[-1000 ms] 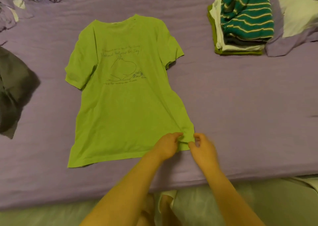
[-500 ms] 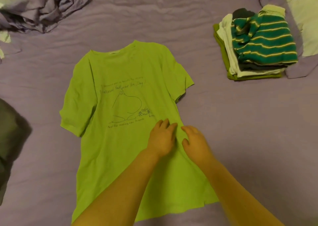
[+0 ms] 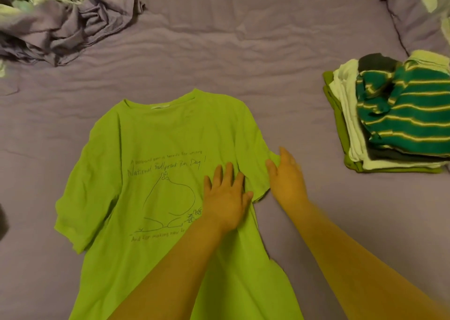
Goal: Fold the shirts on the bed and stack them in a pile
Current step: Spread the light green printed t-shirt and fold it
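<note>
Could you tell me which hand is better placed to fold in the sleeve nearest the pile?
Right. The right hand already touches that sleeve, while the left hand lies flat on the green shirt.

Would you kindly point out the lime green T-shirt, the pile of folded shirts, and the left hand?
lime green T-shirt (image 3: 155, 139): head view, bare chest fabric above the print.
pile of folded shirts (image 3: 409, 115): head view, striped shirt on top.
left hand (image 3: 225, 198): head view, back of the hand.
</note>
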Demonstrator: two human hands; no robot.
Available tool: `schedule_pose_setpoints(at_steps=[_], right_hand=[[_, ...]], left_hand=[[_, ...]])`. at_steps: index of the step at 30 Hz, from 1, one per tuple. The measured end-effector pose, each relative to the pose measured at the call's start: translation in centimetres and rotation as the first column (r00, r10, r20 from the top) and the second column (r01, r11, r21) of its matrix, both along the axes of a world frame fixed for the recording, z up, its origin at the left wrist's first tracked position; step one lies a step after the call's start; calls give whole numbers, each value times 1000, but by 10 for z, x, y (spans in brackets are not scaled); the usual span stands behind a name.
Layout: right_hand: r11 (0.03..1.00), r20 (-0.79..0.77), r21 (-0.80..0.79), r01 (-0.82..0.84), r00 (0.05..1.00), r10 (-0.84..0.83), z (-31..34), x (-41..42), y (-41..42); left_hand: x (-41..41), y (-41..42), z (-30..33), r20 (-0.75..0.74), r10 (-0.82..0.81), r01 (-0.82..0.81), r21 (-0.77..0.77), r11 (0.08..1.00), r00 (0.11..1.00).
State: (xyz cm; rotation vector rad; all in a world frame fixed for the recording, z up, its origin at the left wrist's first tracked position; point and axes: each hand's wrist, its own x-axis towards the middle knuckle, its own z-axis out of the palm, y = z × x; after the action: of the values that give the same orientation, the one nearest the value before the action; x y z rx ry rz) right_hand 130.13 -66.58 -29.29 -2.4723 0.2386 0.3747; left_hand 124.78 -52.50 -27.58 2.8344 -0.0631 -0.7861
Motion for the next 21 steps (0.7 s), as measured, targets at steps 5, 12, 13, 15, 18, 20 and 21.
schedule_pose_setpoints(at_steps=[5, 12, 13, 15, 18, 20, 21], right_hand=[[982, 43, -152, -115, 991, 123, -4, 44, -4], [973, 270, -228, -40, 957, 103, 39, 158, -70], [961, 275, -268, -68, 951, 144, 40, 170, -74], [933, 268, -346, -101, 942, 202, 40, 189, -77], [851, 143, -489, -193, 944, 296, 26, 200, -80], [848, 98, -474, -235, 944, 316, 9, 196, -80], [869, 105, -438, -230, 947, 304, 2, 191, -78]], left_hand=[[33, -4, -2, 23, -28, 26, 81, 996, 999], [101, -32, 4, 57, -76, 80, -59, 995, 995], [111, -37, 2, 73, -67, 72, -74, 995, 995], [130, -45, -6, 91, -42, 51, -97, 994, 995], [149, -46, -21, 74, -42, 47, -75, 996, 996], [156, -44, -30, 80, -46, 50, -55, 997, 996], [160, -42, -35, 104, -45, 50, -51, 997, 994]])
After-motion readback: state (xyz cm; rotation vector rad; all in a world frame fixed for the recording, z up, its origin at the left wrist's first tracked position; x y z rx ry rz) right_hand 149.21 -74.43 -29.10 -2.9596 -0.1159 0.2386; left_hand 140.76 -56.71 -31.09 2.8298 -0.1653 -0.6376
